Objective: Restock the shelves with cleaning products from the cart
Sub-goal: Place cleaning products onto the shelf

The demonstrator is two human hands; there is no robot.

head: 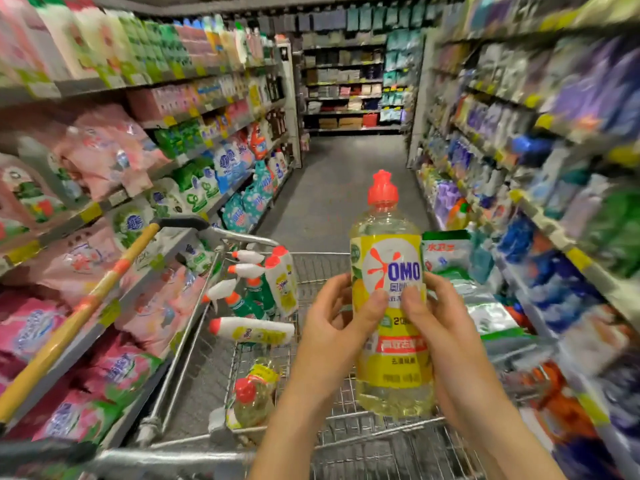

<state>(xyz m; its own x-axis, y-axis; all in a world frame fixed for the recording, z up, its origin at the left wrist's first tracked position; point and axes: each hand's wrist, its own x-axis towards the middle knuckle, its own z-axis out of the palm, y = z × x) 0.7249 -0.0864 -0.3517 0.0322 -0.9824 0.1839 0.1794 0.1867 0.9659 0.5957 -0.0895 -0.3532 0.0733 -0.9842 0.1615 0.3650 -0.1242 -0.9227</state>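
Two hands hold one bottle upright above the near end of a wire cart (pixel 318 271); the left hand (pixel 332 327) wraps its left side and the right hand (pixel 441 327) its right, both thumbs pressed on the front label. The bottle (pixel 391 265) is clear, filled with yellow liquid, with a yellow label reading OMO and a red cap on top; it is lifted clear of the cart floor.

Inside the cart, in the near left corner, a second yellow bottle (pixel 254 393) with a red cap lies on its side; further in, against the left wall, a white bottle (pixel 256 332) lies flat with its red tip pointing left; behind it stand several green spray bottles (pixel 249 296) with white triggers, and a white pouch (pixel 282 282) with a red cap leans beside them at the far left corner. Green and white bags (pixel 446 254) are piled along the cart's right side.

A yellow pole (pixel 79 317) with orange bands slants up from the lower left, ending in a dark head just past the cart's far left corner.

Shelves (pixel 104 147) on the left carry pink, green and blue bags; shelves (pixel 554 168) on the right are blurred, mostly blue and purple. A grey floor (pixel 346 188) runs between them to more shelving (pixel 346 91) across the aisle's far end.
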